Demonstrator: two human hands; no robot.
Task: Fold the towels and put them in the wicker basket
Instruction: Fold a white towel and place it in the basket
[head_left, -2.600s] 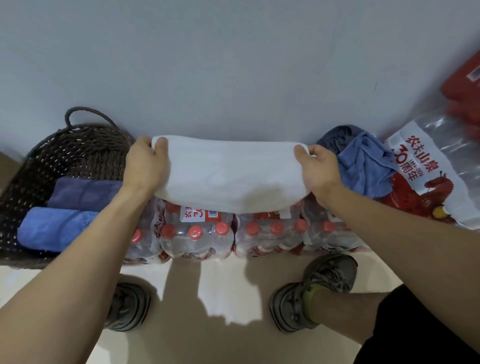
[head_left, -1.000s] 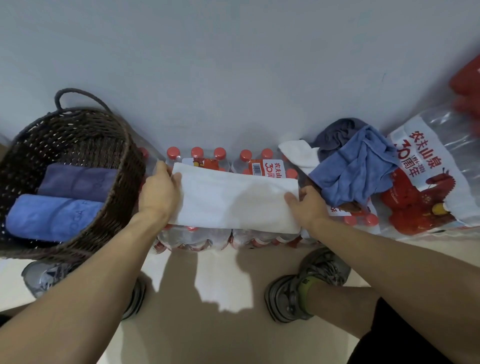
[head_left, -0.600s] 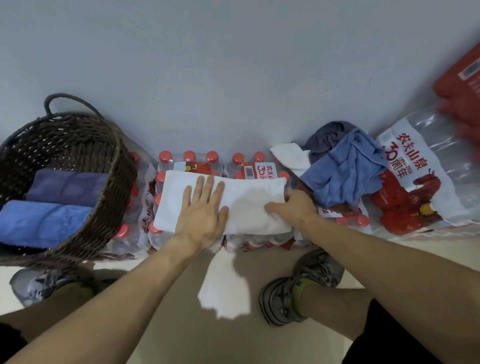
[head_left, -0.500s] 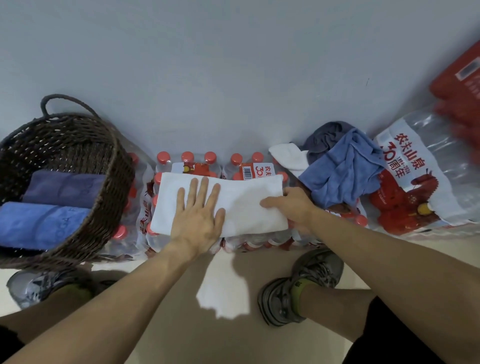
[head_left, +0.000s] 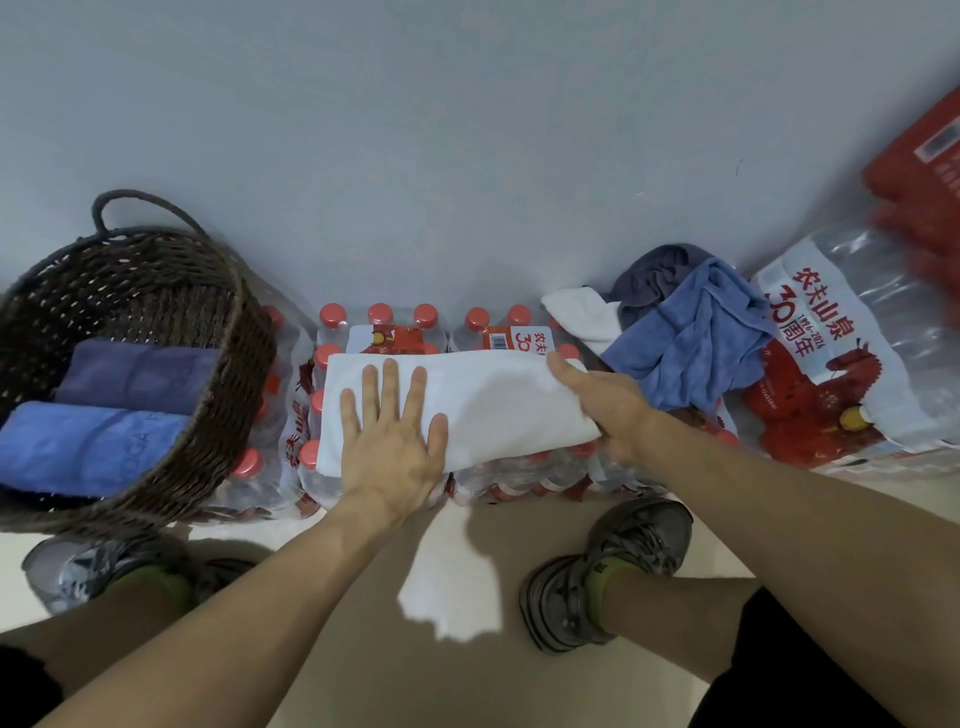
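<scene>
Nearest you, your two grey shoes stand on the pale floor. Beyond them, your left hand lies flat on the white towel, fingers straight and spread toward 12 o'clock, pressing it down. Your right hand curls over the towel's 3 o'clock end and grips that edge. The folded towel rests on the shrink-wrapped water bottle packs, its long axis running from 9 to 3 o'clock. At 9 o'clock the wicker basket holds a blue towel and a purple towel, both rolled. At 2 o'clock an unfolded pile of towels sits against the wall.
</scene>
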